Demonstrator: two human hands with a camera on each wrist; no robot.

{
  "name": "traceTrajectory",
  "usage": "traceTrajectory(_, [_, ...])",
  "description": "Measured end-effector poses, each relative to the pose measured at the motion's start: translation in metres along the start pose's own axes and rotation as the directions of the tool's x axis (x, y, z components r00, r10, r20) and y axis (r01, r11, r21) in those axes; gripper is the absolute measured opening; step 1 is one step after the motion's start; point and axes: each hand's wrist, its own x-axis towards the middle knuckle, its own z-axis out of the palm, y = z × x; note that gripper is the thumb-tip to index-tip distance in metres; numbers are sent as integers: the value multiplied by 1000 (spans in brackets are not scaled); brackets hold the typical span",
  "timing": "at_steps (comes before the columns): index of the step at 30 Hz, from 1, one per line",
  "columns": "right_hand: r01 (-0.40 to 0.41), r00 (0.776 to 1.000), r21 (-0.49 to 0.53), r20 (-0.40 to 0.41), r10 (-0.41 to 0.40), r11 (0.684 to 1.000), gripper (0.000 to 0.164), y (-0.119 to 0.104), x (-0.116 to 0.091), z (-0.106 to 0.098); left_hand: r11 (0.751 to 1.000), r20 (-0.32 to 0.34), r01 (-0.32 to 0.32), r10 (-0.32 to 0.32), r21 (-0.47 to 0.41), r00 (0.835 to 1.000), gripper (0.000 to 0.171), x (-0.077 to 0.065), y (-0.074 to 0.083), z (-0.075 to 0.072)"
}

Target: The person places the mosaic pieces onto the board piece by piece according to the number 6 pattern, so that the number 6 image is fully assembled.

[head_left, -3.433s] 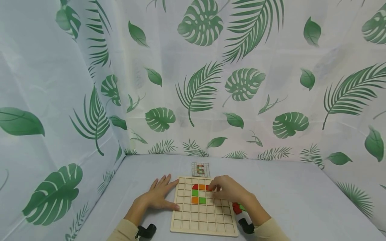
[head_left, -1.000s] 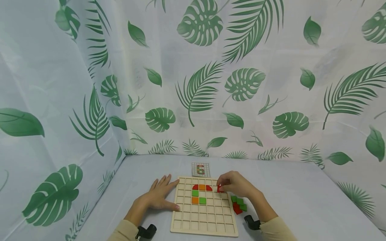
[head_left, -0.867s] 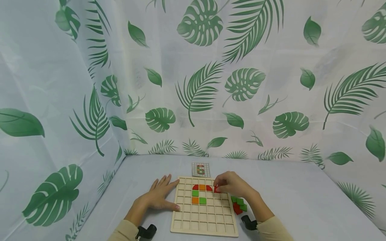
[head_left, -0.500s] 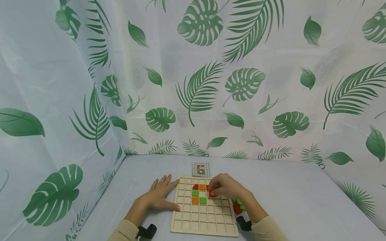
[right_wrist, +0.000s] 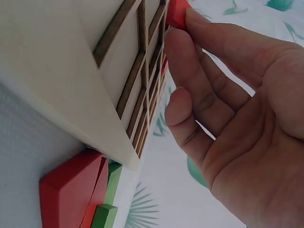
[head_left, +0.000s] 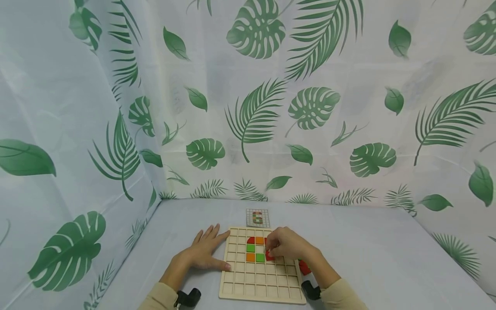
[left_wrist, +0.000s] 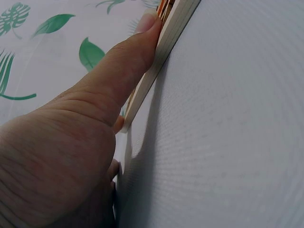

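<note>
Board [head_left: 239, 277]: your spread left hand [head_left: 204, 251] is touching its left edge. Red tile [head_left: 269, 257]: your right hand [head_left: 288, 244] is pinching it, slightly far of centre. Placed tiles [head_left: 259, 240]: at least five. Spare tiles [head_left: 304, 267]: lying right, unplaced.

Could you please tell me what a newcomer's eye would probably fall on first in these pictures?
Probably the leaf-print backdrop, whose green leaves fill most of the head view. Next come the coloured tiles on the pale wooden board low in the middle, where the right hand pinches a red tile. The left hand lies spread at the board's left edge.
</note>
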Motion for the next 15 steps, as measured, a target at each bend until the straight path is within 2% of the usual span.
traceTrajectory(8, [-9, 1000, -13, -6, 9, 1000, 15, 1, 1, 3, 1000, -5, -1, 1, -3, 1000, 116, 0, 0, 0])
traceTrajectory(15, [0, 999, 25, 33, -1, 1000, 12, 2, 0, 3, 1000, -3, -1, 1, -11, 1000, 115, -1, 1, -2])
